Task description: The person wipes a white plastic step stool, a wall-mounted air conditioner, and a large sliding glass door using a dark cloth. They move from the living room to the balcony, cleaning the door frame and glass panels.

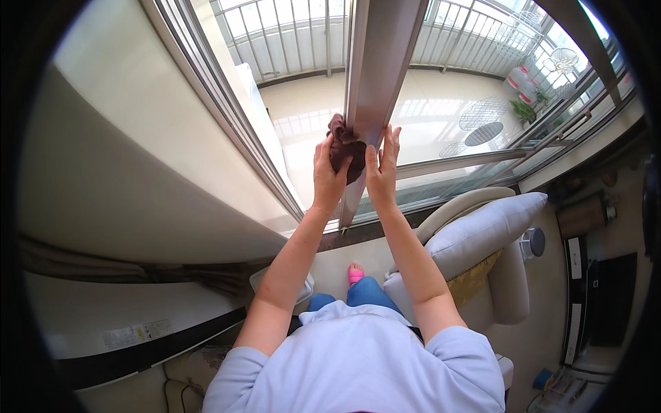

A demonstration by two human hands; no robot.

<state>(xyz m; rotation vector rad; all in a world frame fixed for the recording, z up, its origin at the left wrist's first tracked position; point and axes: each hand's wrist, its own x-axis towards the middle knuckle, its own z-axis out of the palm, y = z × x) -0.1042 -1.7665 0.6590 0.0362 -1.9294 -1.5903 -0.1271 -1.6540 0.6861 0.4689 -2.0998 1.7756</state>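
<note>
Both my arms reach forward to the upright frame (380, 62) of a sliding glass door. My left hand (329, 175) is closed on a dark brown cloth (349, 153), which it presses to the frame's left edge; a bunched end of the cloth sticks up above the fingers. On the frame's other edge rests my right hand (383, 171), its fingers stretched out and its thumb apart, with nothing in it. Part of the cloth lies between the two hands, against the frame.
A pale armchair with a grey cushion (485, 224) stands close on my right. Left of me are a second door frame (227, 103) and a curtain (138, 268). Beyond the glass is a balcony with a railing (289, 41) and a green plant (523, 110).
</note>
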